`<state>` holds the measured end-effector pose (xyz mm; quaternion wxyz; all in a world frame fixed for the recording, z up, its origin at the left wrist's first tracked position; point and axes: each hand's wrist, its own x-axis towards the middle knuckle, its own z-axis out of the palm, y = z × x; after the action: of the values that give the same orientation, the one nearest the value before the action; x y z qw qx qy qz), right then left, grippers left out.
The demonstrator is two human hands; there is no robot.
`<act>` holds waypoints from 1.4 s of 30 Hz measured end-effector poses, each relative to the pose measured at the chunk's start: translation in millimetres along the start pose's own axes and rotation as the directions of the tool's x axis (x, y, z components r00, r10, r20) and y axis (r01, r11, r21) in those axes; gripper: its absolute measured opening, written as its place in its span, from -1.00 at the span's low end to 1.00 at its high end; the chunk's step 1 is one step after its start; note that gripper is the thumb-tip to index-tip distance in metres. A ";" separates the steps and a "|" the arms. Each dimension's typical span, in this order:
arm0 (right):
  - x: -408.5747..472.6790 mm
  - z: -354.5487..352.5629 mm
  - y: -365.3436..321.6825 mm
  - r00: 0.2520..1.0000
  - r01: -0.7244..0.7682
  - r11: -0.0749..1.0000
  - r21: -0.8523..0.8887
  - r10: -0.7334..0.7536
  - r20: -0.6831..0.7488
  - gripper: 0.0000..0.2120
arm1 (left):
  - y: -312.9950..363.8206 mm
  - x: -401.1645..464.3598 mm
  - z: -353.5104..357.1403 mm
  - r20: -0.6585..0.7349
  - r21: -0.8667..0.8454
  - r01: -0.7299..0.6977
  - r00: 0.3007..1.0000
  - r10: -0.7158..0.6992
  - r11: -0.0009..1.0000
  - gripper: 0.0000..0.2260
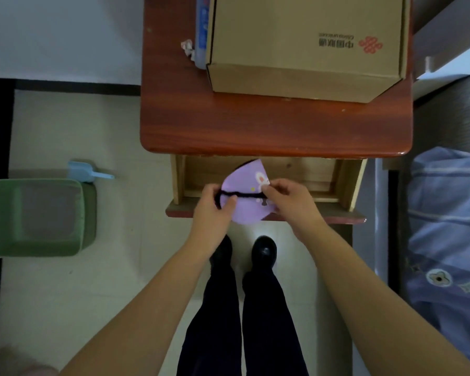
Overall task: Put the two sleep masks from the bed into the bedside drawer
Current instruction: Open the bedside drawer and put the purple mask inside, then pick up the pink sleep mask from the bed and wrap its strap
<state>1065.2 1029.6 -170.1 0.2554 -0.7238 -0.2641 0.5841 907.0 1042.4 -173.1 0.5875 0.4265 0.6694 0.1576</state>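
Note:
A purple sleep mask (246,210) with a cartoon print and a black strap hangs over the front of the open wooden drawer (304,172) of the bedside table (255,131). My left hand (215,210) pinches the strap's left end. My right hand (288,198) grips the mask's right edge. The visible drawer floor is bare wood. A second mask cannot be told apart; a dark edge shows behind the purple one.
A cardboard box (307,44) and a blue pack (202,28) sit on the table top. A green bin (36,217) and a blue scoop (84,172) are on the floor at left. The bed with blue bedding (448,226) is at right. My legs and shoes stand below the drawer.

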 end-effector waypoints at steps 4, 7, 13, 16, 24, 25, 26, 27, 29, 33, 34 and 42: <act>54.3 32.2 -3.2 1.000 -0.014 0.973 -0.231 0.009 -0.024 -0.76 | -2.8 58.6 -3.4 -0.235 0.080 0.094 0.969 -0.073 0.992 -0.79; 91.9 56.5 -2.2 0.999 -0.006 0.913 -0.408 -0.014 -0.045 -0.78 | -8.4 96.6 -2.6 -0.265 0.136 0.145 0.959 -0.106 0.980 -0.77; 104.1 75.1 1.9 0.971 0.062 0.823 -0.565 -0.180 -0.156 -0.82 | -17.5 107.0 7.2 -0.293 0.366 0.138 0.956 -0.026 0.920 -0.65; 92.1 66.6 4.2 0.979 0.070 0.840 -0.537 -0.162 -0.127 -0.84 | -8.6 93.8 7.1 -0.313 0.303 0.183 0.946 -0.084 0.935 -0.57; -18.9 -17.3 -25.7 0.971 -0.090 0.889 -0.449 -0.022 -0.239 -0.63 | 44.2 -5.8 -27.1 0.045 0.480 0.053 0.995 -0.085 0.876 -0.71; -42.0 -30.9 -31.7 0.966 -0.094 0.885 -0.455 -0.028 -0.255 -0.62 | 56.7 -25.7 -26.5 0.137 0.534 -0.032 0.989 -0.050 0.845 -0.73; -63.7 -46.1 -37.1 0.958 -0.090 0.871 -0.483 -0.057 -0.280 -0.62 | 71.6 -43.7 -23.4 0.230 0.578 -0.131 0.973 -0.007 0.805 -0.72; -83.1 -62.2 -42.0 0.943 -0.082 0.839 -0.538 -0.110 -0.315 -0.61 | 87.9 -59.4 -18.0 0.311 0.602 -0.232 0.949 0.043 0.764 -0.72; -117.9 -94.8 -48.8 0.891 -0.075 0.748 -0.659 -0.247 -0.382 -0.61 | 123.1 -84.0 -2.7 0.400 0.614 -0.382 0.905 0.144 0.691 -0.72; -177.6 -172.5 -48.1 0.768 -0.117 0.671 -0.732 -0.407 -0.495 -0.61 | 202.2 -121.5 50.9 0.516 0.622 -0.625 0.780 0.354 0.472 -0.69; -191.0 -194.8 -44.4 0.738 -0.146 0.679 -0.720 -0.410 -0.536 -0.61 | 220.7 -130.2 69.2 0.561 0.607 -0.671 0.741 0.369 0.425 -0.67; -280.8 -380.7 31.8 0.554 -0.348 0.813 -0.466 -0.222 -0.803 -0.60 | 302.1 -200.1 284.0 0.795 0.482 -0.870 0.484 0.365 0.105 -0.64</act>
<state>1391.1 792.0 79.1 0.0942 -0.9615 -0.2478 0.0723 1274.3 986.0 98.6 0.2951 0.9287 0.2120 -0.0739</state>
